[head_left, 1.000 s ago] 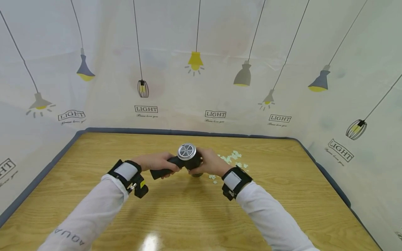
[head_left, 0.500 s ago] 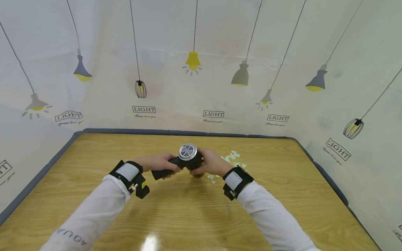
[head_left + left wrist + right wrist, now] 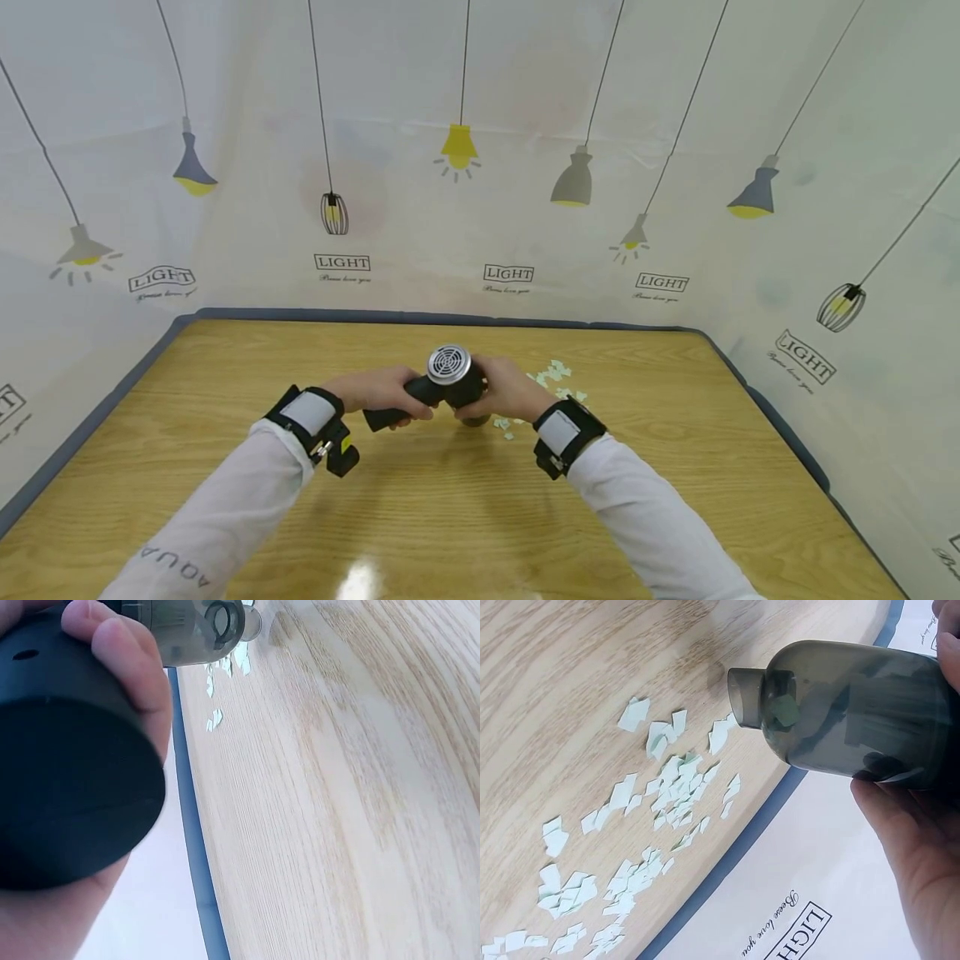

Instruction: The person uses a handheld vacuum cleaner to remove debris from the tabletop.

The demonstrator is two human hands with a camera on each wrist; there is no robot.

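A black handheld vacuum cleaner (image 3: 465, 387) with a silver round vent (image 3: 448, 364) slants above the table, its nozzle end low. My left hand (image 3: 381, 390) grips its black handle (image 3: 71, 791), whose flat round end faces the left wrist camera. My right hand (image 3: 512, 390) holds the body, fingers and thumb around it. In the right wrist view, the smoky see-through dust cup (image 3: 825, 712) has a pale scrap inside. Its short nozzle (image 3: 744, 697) points at the tabletop, close to torn pale green paper scraps (image 3: 679, 787). Whether the nozzle touches the wood cannot be told.
Wood-grain tabletop (image 3: 450, 517) spreads under both arms, edged at the back and sides by a dark blue-grey band (image 3: 405, 317). Behind it rises a white sheet (image 3: 420, 217) printed with lamps. More scraps (image 3: 557, 370) lie right of my right hand.
Both hands and the vacuum cleaner have shifted slightly to the right over the table, now covering a bit more of the scraps. The head view has turned a little. Both grips stay the same.
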